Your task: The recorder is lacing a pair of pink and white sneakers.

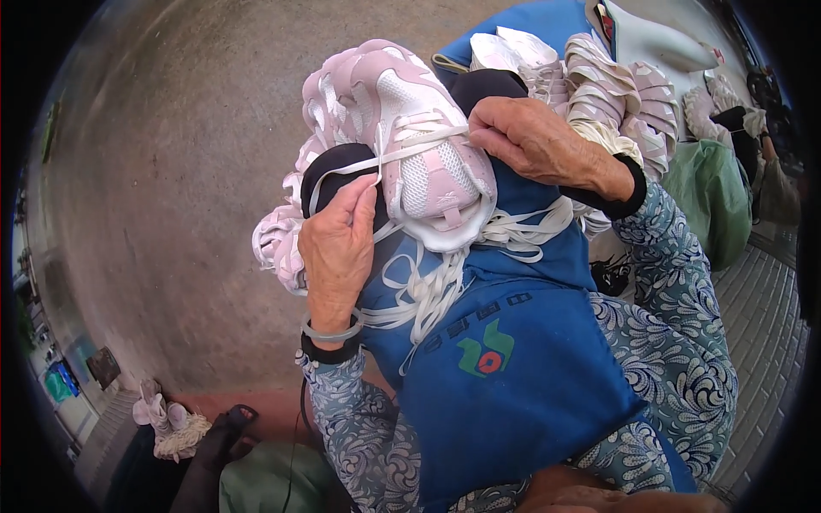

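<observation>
A pink and white sneaker upper rests on my lap with its tongue toward me, over a blue apron. White laces cross its eyelet area. My left hand is closed in a pinch on a shoelace left of the upper. On the other side, my right hand is closed, thumb against fingers, where the lace runs at the upper's right edge; the lace end in it is hidden. A loose bundle of white laces lies across the apron beneath the upper.
More pink and white uppers lie beyond my knees, and stacked uppers stand to the right. A green bag is at the far right, with blue cloth at the back. Another person's foot and more uppers are lower left.
</observation>
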Tool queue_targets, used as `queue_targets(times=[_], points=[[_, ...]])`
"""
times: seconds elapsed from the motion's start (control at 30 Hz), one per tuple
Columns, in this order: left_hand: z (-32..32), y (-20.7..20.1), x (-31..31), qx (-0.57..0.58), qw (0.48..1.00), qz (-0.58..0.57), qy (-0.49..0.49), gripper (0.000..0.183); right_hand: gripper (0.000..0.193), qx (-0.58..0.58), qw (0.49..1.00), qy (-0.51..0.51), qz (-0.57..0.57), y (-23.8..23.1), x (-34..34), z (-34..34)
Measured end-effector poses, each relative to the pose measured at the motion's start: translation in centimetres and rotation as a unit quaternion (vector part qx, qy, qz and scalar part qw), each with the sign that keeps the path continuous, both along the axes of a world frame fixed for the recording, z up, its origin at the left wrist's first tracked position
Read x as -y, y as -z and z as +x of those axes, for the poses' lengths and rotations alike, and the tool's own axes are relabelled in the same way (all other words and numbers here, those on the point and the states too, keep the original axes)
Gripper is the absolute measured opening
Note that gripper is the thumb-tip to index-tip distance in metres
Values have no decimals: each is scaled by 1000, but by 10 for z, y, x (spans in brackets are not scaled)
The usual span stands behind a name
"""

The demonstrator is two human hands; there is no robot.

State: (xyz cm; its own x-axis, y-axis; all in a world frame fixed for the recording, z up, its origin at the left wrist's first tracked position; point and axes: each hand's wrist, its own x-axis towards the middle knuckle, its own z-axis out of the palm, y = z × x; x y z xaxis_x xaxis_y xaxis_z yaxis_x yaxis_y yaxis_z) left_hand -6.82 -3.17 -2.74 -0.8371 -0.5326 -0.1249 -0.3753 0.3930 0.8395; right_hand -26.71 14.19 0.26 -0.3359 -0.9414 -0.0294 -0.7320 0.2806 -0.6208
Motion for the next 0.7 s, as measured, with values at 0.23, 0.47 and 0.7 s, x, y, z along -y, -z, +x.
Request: queue_targets(times=[0.23, 0.47, 0.7], points=[[1, -2, 9, -10, 991, 135, 6, 23, 15, -104, 994, -32, 24, -3, 1, 4], [-5, 9, 10, -39, 991, 129, 9, 23, 15, -149, 987, 19, 64, -12, 7, 22], [-24, 11, 13, -66, 994, 80, 37, 29, 31, 201, 968, 131, 73, 5, -1, 3]])
